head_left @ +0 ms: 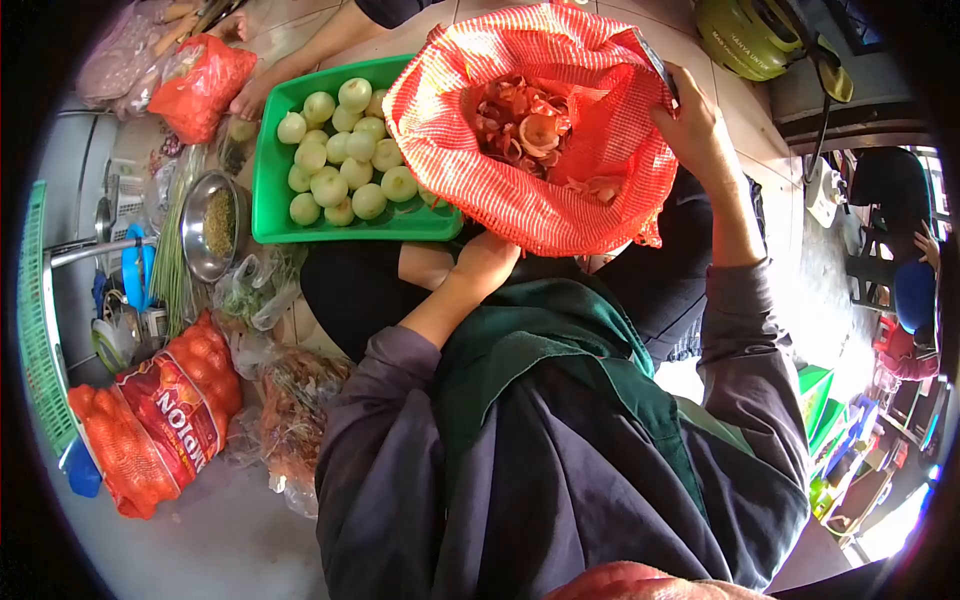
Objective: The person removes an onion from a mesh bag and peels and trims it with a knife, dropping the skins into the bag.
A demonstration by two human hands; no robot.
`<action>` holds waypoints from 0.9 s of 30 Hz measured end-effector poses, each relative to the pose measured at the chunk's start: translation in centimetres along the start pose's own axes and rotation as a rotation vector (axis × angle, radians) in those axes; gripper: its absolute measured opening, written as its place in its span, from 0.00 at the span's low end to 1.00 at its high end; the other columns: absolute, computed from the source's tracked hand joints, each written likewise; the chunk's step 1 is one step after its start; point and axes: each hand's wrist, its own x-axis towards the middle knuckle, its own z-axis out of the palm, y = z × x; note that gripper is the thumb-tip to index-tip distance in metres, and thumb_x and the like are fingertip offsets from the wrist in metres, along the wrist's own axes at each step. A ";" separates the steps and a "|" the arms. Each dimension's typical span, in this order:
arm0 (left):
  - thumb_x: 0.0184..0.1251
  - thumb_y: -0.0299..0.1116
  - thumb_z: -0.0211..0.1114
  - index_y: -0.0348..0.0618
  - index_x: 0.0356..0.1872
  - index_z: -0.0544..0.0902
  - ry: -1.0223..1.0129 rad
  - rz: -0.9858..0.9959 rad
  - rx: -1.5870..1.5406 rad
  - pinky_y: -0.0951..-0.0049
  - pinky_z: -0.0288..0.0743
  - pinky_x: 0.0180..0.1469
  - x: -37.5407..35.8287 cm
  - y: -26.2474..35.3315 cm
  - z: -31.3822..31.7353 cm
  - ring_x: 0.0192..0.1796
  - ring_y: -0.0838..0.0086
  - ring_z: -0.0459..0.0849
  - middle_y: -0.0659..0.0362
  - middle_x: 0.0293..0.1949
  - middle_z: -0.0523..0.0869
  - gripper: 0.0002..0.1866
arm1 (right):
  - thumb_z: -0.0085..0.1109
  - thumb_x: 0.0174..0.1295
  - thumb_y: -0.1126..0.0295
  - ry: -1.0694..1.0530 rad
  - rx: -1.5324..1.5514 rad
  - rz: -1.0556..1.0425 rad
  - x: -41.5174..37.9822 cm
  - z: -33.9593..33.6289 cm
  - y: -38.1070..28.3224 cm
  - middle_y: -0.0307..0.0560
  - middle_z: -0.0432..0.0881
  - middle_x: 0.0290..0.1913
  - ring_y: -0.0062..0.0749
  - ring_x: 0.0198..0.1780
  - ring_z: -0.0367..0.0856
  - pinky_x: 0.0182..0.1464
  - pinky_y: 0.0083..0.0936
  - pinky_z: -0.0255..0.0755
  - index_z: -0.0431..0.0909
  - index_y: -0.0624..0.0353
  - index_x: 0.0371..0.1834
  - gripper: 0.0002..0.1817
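A red and white mesh sack (600,215) hangs wide at its mouth in front of me, with onion skins (525,128) lying inside. My right hand (692,125) is closed on the sack's right rim, where a flat greyish strip with a dark end (657,68) sticks up beside the thumb. My left hand (488,262) is closed at the sack's near lower edge, its fingertips hidden under the mesh. Left of the sack is a green tray (268,195) holding many peeled onions (357,145); the sack overlaps the tray's right end in this view.
On the left stand a steel bowl (190,225) with chopped greenery, long green beans (170,270) and a full orange mesh bag (165,420). A red plastic bag (205,85) lies near another person's bare foot (252,98). A green gas cylinder (745,38) is at upper right.
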 end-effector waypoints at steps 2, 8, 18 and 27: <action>0.61 0.32 0.61 0.41 0.48 0.78 -0.045 -0.078 -0.076 0.55 0.77 0.47 -0.4 0.1 -0.2 0.47 0.50 0.82 0.47 0.44 0.84 0.15 | 0.61 0.52 0.72 -0.008 0.003 0.014 -0.2 0.2 0.4 0.57 0.82 0.44 0.47 0.45 0.83 0.48 0.35 0.75 0.69 0.57 0.61 0.29; 0.61 0.31 0.64 0.41 0.39 0.83 -0.136 -0.116 -0.490 0.61 0.78 0.41 0.0 5.0 -11.7 0.37 0.58 0.85 0.50 0.37 0.86 0.08 | 0.61 0.53 0.72 0.049 0.019 -0.019 -0.5 1.0 1.1 0.55 0.82 0.42 0.45 0.40 0.83 0.45 0.34 0.76 0.69 0.57 0.62 0.29; 0.63 0.31 0.60 0.46 0.46 0.83 0.316 0.016 0.083 0.58 0.74 0.53 9.1 5.3 -18.2 0.51 0.60 0.82 0.56 0.38 0.87 0.11 | 0.61 0.52 0.73 0.043 0.031 -0.020 -0.1 -1.0 -2.0 0.54 0.80 0.46 0.42 0.43 0.81 0.49 0.32 0.75 0.71 0.58 0.61 0.29; 0.54 0.56 0.68 0.45 0.58 0.76 -0.275 0.004 0.173 0.49 0.70 0.58 8.3 8.8 -11.5 0.55 0.53 0.80 0.49 0.51 0.81 0.34 | 0.60 0.51 0.77 0.006 -0.016 -0.105 0.6 0.1 -2.0 0.57 0.77 0.57 0.47 0.56 0.79 0.57 0.35 0.74 0.70 0.56 0.63 0.31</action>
